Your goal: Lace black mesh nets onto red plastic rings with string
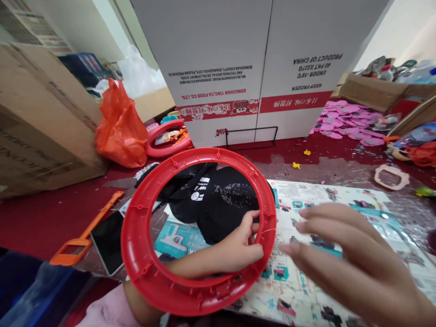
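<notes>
A large red plastic ring (136, 236) stands tilted over the table in front of me. My left hand (238, 250) reaches through its opening and grips the right side of the rim, thumb on the inner edge. My right hand (344, 259) hovers close to the camera at the right of the ring, fingers stretched out and apart, holding nothing, slightly blurred. Seen through the ring is a black cloth item (218, 200) with white print lying on the table.
Printed paper sheets (306, 281) cover the table. A phone (107, 243) and an orange plastic tool (85, 236) lie at left. An orange bag (119, 125), a pink ring (166, 141), cardboard boxes (238, 68), pink discs (344, 120) and a beige ring (391, 177) lie beyond.
</notes>
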Demonstrator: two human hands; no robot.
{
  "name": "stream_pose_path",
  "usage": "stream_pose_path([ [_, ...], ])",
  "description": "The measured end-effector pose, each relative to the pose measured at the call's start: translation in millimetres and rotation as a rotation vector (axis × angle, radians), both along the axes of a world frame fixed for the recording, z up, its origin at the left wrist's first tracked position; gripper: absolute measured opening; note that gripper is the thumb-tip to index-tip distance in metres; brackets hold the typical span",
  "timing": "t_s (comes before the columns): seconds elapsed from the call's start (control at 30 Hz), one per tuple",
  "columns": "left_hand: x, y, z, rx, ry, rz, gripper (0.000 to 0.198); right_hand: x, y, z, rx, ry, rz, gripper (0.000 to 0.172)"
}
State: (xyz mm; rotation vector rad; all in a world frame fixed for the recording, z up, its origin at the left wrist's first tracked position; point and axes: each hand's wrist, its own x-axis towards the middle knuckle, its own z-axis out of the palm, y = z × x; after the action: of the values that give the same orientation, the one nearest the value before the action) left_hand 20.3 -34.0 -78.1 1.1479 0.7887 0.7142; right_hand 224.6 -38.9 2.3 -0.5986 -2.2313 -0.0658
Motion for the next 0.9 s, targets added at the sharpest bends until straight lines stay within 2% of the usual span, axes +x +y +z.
stream_pose_path([
  [0.07, 2, 1, 4.2, -0.086, -0.085, 0.035, 0.065, 0, 20, -6.4, 0.007, -0.018, -0.053, 0.014],
  [0.13, 3, 2, 7.3, -0.143, -0.174, 0.074, 0.063, -3, 34, -20.6, -0.084, -0.036, -0.099, 0.008],
  [0.23, 3, 5, 9.1, -0.157, -0.219, 0.047, 0.063, -9, 42, -42.3, -0.222, -0.140, -0.057, 0.014],
  [0.33, 1, 5, 10.2, -0.160, -0.181, -0.014, 0.065, -14, 41, -52.9, -0.233, -0.228, -0.003, 0.022],
  [0.43, -1, 4, 12.2, -0.159, -0.125, -0.028, 0.071, -16, 39, -55.4, -0.157, -0.241, -0.017, 0.027],
  [0.6, -5, 2, 12.5, -0.119, -0.003, -0.097, 0.083, -16, 32, -53.5, -0.054, -0.251, -0.080, 0.024],
  [0.77, -7, 3, 9.5, 0.100, 0.133, -0.109, 0.082, -19, 29, -51.5, -0.109, -0.258, -0.085, 0.024],
  [0.9, -5, 3, 10.9, 0.069, 0.095, -0.117, 0.073, -19, 30, -51.2, -0.138, -0.203, -0.062, 0.026],
])
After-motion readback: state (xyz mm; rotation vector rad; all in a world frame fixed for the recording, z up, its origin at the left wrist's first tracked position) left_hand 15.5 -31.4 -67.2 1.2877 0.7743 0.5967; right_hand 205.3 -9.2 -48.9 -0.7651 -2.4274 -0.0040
